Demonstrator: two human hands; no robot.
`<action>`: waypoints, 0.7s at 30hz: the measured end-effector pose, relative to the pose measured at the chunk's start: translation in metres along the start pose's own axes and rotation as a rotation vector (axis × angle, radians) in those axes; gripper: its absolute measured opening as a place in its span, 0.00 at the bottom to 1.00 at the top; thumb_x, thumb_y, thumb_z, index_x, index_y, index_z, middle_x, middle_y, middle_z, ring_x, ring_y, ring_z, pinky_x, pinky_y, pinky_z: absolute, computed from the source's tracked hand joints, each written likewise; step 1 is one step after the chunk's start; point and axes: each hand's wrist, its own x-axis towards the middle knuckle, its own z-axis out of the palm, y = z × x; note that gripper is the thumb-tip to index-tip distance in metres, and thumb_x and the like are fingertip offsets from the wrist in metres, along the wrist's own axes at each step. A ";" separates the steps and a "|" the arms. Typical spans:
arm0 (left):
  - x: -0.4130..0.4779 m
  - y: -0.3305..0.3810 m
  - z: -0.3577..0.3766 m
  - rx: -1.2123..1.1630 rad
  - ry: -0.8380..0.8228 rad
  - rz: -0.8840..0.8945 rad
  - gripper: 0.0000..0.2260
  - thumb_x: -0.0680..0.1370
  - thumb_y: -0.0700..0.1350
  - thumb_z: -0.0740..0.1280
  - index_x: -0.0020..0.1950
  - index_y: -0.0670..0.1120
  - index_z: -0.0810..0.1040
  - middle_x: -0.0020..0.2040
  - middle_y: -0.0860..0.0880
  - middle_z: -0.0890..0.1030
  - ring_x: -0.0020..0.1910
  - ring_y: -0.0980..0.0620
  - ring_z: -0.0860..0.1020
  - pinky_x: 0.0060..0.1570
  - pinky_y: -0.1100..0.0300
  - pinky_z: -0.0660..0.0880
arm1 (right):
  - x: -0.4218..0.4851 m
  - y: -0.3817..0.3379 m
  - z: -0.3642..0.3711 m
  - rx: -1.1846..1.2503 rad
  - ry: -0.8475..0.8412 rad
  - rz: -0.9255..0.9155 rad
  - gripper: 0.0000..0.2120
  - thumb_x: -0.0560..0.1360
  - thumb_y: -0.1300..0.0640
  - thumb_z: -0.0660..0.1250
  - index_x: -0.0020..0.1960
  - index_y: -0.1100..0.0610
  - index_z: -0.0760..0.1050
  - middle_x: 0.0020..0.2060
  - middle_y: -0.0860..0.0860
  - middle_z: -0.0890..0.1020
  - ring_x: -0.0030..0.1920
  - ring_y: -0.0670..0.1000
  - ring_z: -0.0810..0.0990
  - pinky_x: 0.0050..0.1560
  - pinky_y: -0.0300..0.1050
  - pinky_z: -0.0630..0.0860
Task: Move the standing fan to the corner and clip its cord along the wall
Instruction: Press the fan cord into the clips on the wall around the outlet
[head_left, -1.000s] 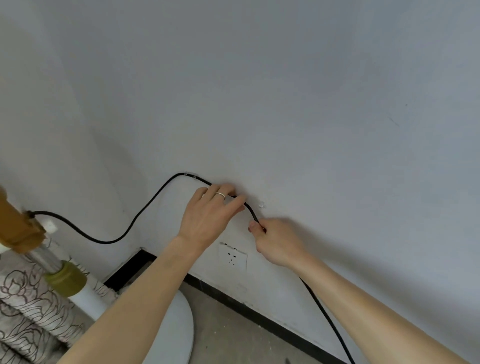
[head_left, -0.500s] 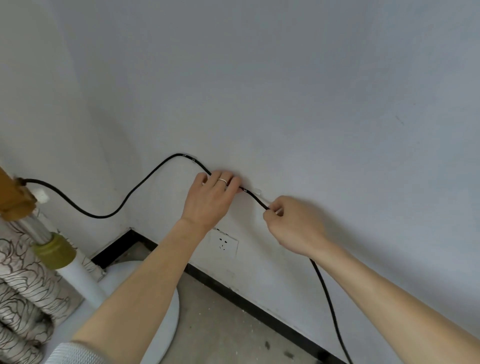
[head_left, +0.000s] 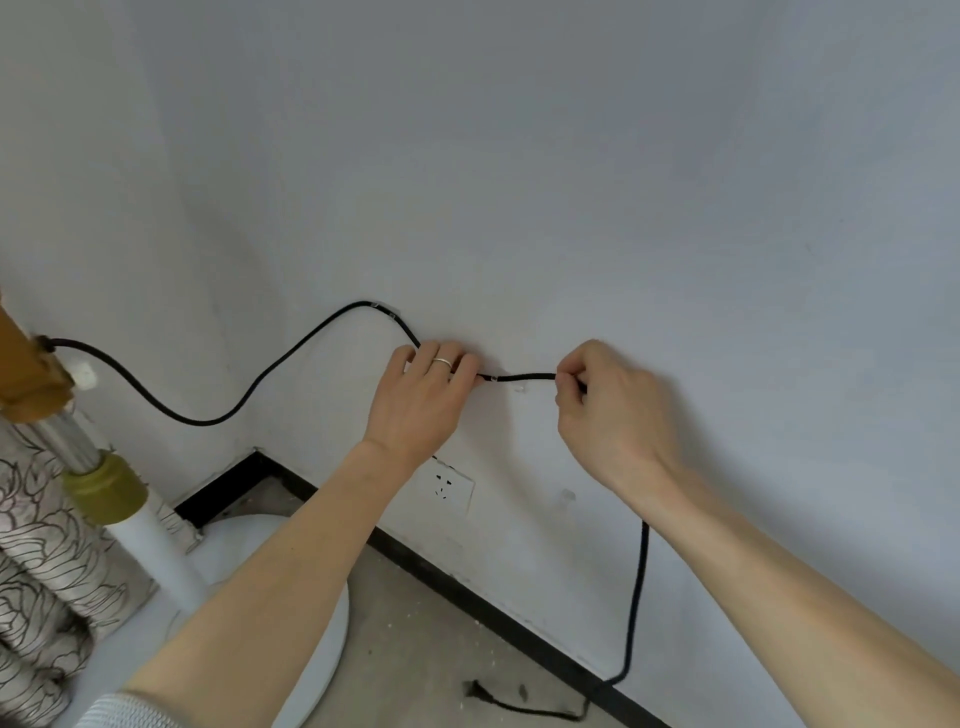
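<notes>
The black cord runs from the fan's brown housing at the left edge, sags, then rises to a small clear clip on the white wall. My left hand, wearing a ring, presses the cord against the wall. My right hand pinches the cord a short way to the right, stretching a level piece between both hands over another small clip. Below my right wrist the cord drops to the floor, ending in a plug. The fan pole and its round white base stand in the corner.
A white wall socket sits low on the wall under my left wrist. A black baseboard lines the grey concrete floor. A patterned curtain hangs at the far left behind the fan pole.
My right hand slid rightward along the cord and rose, pulling the stretch between the hands level. The left hand stayed pressed on the wall. The view has tilted, showing the floor and plug.
</notes>
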 end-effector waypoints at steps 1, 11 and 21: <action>-0.001 0.000 -0.001 -0.006 -0.006 -0.002 0.09 0.82 0.43 0.64 0.45 0.43 0.79 0.42 0.46 0.81 0.38 0.44 0.77 0.41 0.51 0.74 | -0.002 0.002 0.003 0.007 0.018 -0.004 0.05 0.80 0.60 0.60 0.51 0.58 0.74 0.38 0.52 0.82 0.37 0.57 0.80 0.36 0.52 0.75; 0.004 -0.012 -0.008 -0.018 -0.054 0.100 0.10 0.83 0.42 0.62 0.45 0.43 0.79 0.40 0.47 0.81 0.41 0.45 0.80 0.45 0.50 0.76 | -0.029 0.027 0.038 0.317 -0.098 0.161 0.04 0.82 0.57 0.59 0.49 0.50 0.68 0.38 0.47 0.84 0.36 0.51 0.83 0.40 0.54 0.80; 0.004 -0.010 -0.009 0.050 -0.104 0.096 0.05 0.80 0.38 0.65 0.45 0.42 0.77 0.38 0.45 0.80 0.38 0.43 0.78 0.46 0.48 0.75 | -0.080 0.064 0.051 0.626 -0.323 0.299 0.09 0.83 0.43 0.54 0.51 0.41 0.73 0.41 0.40 0.84 0.38 0.44 0.84 0.38 0.34 0.73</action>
